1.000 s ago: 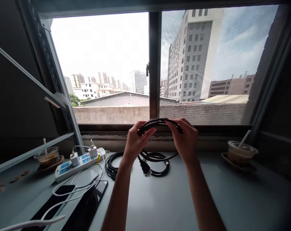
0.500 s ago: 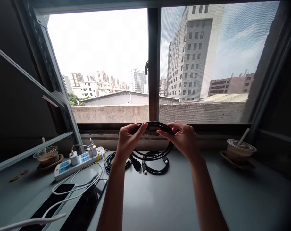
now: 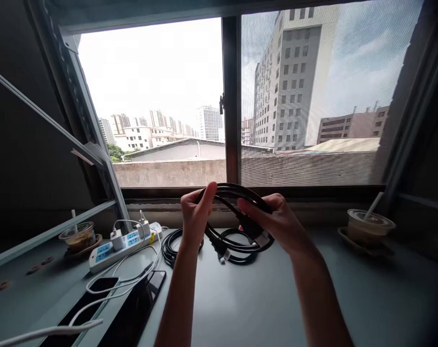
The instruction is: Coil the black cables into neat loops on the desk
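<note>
1. Head view: from where I stand, a coiled black cable [image 3: 233, 189] is up off the counter [image 3: 233, 303], near its far edge, spanning the gap between two hands.
2. Left hand [image 3: 194, 219] has its fingers closed round the loop's left side, thumb pointing up.
3. Right hand [image 3: 279, 219] grips the other side, thumb laid across the strands; a dark connector [image 3: 255, 231] hangs just below that thumb.
4. Behind, toward the far edge, lie two more black coils: the left coil [image 3: 165, 250], partly covered by the left wrist, and the right coil [image 3: 240, 260], partly screened by the raised loop.
5. Toward the left edge sit a white power strip [image 3: 94, 262], tangled white cords [image 3: 90, 301] and a dark flat device [image 3: 139, 303].
6. Near the far right corner stands a lidded cup [image 3: 369, 229].
</note>
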Tool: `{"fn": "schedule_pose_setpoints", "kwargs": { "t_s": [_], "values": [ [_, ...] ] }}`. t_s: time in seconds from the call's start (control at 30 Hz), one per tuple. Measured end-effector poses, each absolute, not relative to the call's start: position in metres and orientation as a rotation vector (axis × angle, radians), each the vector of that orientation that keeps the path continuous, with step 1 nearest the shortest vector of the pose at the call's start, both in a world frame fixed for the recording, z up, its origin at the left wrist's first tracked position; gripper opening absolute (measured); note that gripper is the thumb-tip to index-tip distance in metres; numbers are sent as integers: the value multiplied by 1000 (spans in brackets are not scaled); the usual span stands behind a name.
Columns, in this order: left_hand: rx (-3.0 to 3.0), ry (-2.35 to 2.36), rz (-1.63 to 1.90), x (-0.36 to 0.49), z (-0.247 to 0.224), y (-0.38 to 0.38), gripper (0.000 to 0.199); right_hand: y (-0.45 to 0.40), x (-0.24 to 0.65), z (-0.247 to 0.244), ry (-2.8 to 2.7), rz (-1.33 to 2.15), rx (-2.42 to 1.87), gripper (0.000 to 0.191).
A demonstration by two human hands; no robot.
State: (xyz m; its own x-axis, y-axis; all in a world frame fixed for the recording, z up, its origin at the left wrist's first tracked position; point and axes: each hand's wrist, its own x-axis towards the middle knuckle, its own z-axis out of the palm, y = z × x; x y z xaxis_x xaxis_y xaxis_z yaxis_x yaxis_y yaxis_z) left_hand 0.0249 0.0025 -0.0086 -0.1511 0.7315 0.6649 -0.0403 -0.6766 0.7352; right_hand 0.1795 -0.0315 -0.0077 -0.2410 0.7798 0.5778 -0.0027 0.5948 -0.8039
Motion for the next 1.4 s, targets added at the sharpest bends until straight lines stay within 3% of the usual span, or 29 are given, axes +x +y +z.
{"fn": "schedule_pose_setpoints", "kwargs": {
  "t_s": [0.1, 0.27, 0.37, 0.6, 0.77, 0.93, 1.13, 1.4],
  "values": [
    [1485, 857, 1726, 16, -3, 4, 61, -28, 184, -7, -1608, 640, -622, 46],
    [1348, 903, 1580, 2, -1, 9, 60, -15, 184, -14, -1615, -29, -739, 49],
    [1344, 805, 1474, 3, 1, 4, 55, -2, 177, -22, -1633, -219, -793, 37],
    [1206, 403, 1165, 11, 5, -7, 33, 14, 176, -28, -1448, -258, -683, 20],
    [1085, 507, 1295, 20, -1, 7, 16, 26, 176, -34, -1378, -313, -860, 21],
    [1178, 653, 1350, 28, -9, 14, 16, 47, 177, -46, -1253, -215, -922, 21],
    [1574, 1172, 1043, 28, -24, 24, 20, 60, 193, -54, -1308, -26, -1093, 24],
    [1471, 1094, 1061, 22, -32, 45, 12, 64, 207, -60, -1453, 94, -1341, 30]
  ]
}}
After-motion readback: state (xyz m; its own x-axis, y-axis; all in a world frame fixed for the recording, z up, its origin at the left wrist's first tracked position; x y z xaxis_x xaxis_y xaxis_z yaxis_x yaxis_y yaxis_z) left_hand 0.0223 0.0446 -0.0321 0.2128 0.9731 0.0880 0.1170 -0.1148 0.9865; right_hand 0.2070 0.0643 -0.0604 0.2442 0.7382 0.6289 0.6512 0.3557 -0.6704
